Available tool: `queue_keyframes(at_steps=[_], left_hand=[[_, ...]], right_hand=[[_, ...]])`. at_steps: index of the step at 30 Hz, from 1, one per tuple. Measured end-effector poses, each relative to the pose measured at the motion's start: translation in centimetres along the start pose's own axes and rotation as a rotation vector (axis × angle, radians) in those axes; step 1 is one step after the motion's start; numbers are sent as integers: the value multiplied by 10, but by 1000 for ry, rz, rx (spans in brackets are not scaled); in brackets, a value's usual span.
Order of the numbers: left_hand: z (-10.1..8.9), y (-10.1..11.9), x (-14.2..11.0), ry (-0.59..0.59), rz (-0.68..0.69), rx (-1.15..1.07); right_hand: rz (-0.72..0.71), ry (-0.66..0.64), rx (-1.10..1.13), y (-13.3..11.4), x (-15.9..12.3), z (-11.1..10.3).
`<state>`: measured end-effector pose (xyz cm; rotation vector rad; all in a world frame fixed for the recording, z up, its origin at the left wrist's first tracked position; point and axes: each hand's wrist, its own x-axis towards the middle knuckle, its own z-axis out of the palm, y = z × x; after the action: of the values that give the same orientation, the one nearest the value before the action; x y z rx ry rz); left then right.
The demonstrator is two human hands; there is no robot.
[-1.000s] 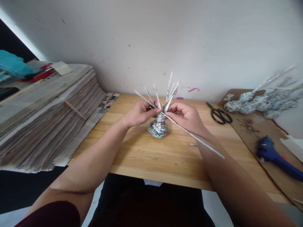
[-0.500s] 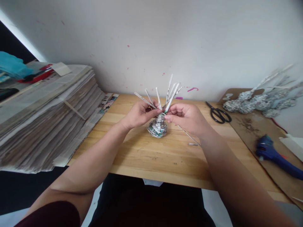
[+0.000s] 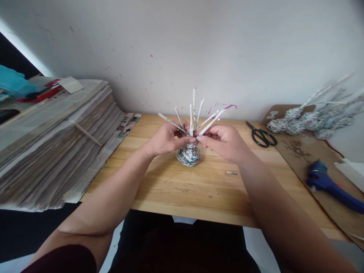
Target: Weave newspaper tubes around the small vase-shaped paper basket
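Note:
A small round vase woven from rolled newspaper [image 3: 189, 155] stands upright on the wooden table [image 3: 170, 189]. Several white paper sticks [image 3: 194, 108] fan upward from its narrow neck. My left hand [image 3: 170, 138] pinches the neck from the left, thumb in front and fingers behind the sticks. On the other side, my right hand [image 3: 222, 140] pinches a paper stick [image 3: 212, 122] that leans to the right, close to its base. The fingertips of both hands almost meet at the neck and hide the weave there.
Tall newspaper stack [image 3: 57, 151] at left, with red-handled tool [image 3: 42, 94] on top. Black scissors [image 3: 261, 136] lie right of my hands. Beyond are more woven paper pieces [image 3: 298, 121] and a blue glue gun [image 3: 330, 185] on brown board [image 3: 295, 159]. A paper scrap [image 3: 232, 173] lies nearby.
The upright sticks have spread apart, and those at the right now lean further right. The thin strip that trailed below my right hand no longer shows. Both hands stay at the neck.

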<state>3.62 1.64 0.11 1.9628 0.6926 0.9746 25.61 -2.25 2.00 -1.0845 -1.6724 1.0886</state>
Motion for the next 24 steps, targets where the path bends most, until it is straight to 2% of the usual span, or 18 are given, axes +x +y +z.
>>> queue_keyframes(at_steps=[4,8,10,17,21,24], left_hand=[[2,0,0,53,-34,8],[1,2,0,62,69,121],[1,5,-1,55,128,177],[6,13,0,27,256,222],[11,15,-1,41,220,179],[14,16,-2,24,199,116]], right_hand=[[-159,104,-34,4,0,4],[-350,181,-248,1,-5,6],[-402,199,-294,-2,-7,8],[-438,276,-290,-9,-12,18],[-470,288,-358,-13,-16,26],[-402,264,-351,-20,-22,25]])
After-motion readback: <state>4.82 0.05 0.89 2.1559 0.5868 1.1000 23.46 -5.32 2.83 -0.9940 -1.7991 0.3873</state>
